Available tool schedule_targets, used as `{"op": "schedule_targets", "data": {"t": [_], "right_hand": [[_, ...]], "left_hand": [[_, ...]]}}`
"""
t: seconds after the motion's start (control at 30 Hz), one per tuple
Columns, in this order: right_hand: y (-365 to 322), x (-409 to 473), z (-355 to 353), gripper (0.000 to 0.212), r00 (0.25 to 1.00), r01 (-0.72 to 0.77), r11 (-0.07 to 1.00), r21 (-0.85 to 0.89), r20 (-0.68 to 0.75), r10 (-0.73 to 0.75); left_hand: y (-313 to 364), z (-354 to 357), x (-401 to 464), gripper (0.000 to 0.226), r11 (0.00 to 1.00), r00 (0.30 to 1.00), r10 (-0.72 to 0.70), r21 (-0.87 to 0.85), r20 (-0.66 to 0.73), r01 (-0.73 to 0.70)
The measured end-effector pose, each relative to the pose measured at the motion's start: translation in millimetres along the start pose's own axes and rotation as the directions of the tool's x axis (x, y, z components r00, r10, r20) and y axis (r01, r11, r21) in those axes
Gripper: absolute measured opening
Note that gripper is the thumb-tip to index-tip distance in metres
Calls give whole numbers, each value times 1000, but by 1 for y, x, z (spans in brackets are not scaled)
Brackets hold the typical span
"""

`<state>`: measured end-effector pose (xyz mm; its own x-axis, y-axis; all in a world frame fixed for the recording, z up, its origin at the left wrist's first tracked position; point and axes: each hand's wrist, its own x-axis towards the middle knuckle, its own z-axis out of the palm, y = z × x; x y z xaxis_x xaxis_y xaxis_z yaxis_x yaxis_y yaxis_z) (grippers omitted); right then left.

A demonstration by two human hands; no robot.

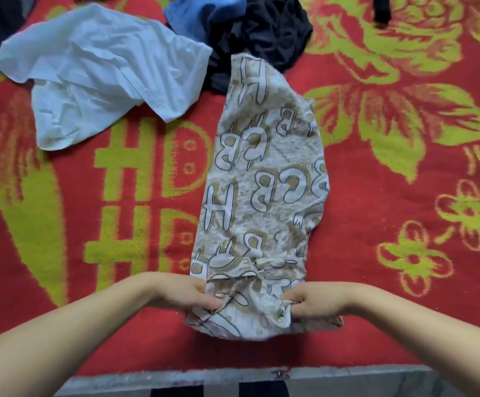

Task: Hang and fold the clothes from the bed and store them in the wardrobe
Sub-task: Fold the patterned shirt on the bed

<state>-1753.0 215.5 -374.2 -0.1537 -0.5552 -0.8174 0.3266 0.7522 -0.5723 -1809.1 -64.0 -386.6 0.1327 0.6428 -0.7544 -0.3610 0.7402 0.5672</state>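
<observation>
Left hand (188,293), right hand (309,303) pinching near hem of beige letter-print cotton garment (261,179) on red-and-green floral blanket (390,196). Keep pinches level, lift evenly, fold hem toward far end.

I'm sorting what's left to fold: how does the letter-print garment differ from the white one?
The letter-print garment lies as a long, narrow strip; the white garment lies crumpled. Left hand and right hand grip the printed one's near end; nothing touches the white one. Both lie on the red blanket.

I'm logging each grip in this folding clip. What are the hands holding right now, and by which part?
Both the left hand and the right hand grip the letter-print garment by its near end, one at each corner.
</observation>
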Motion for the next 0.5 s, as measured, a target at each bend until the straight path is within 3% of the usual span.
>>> {"op": "schedule_targets", "data": {"t": [0.07,0.1,0.13,0.17,0.23,0.3,0.37,0.4,0.43,0.47,0.5], "right_hand": [[-6,-7,-14,31,999,44,998,55,-4,-44],[-4,-5,-20,35,993,55,998,28,-106,-52],[0,-1,-27,36,967,53,998,-27,-249,-58],[4,4,-34,40,918,3,994,-105,-394,-45],[8,14,-39,41,764,-223,938,-265,-646,-1],[8,22,-38,34,597,-376,865,-331,-801,-47],[9,25,-31,33,412,-344,871,-350,-890,-195],[11,26,-23,35,275,-299,879,-370,-916,-292],[9,27,-14,39,180,-270,879,-393,-918,-355],[5,29,-3,44,169,-255,870,-423,-905,-391],[2,32,10,49,226,-258,841,-476,-876,-427]], "left_hand": [[0,-2,-3,42,997,997,-16,-81,-70,11],[-1,-4,-1,40,998,979,11,-64,-205,-24],[-2,-7,5,34,996,919,54,-42,-390,-77],[-3,-11,12,23,994,816,86,-3,-571,-107],[1,-19,28,19,991,597,126,125,-793,-44],[3,-20,45,30,982,439,119,171,-890,81],[4,-18,54,37,994,267,47,71,-962,80],[4,-16,55,44,997,163,17,30,-987,75],[5,-13,55,50,992,72,69,77,-995,101],[6,-7,56,54,957,30,234,235,-972,170],[8,0,58,57,857,59,452,452,-890,249]]}}
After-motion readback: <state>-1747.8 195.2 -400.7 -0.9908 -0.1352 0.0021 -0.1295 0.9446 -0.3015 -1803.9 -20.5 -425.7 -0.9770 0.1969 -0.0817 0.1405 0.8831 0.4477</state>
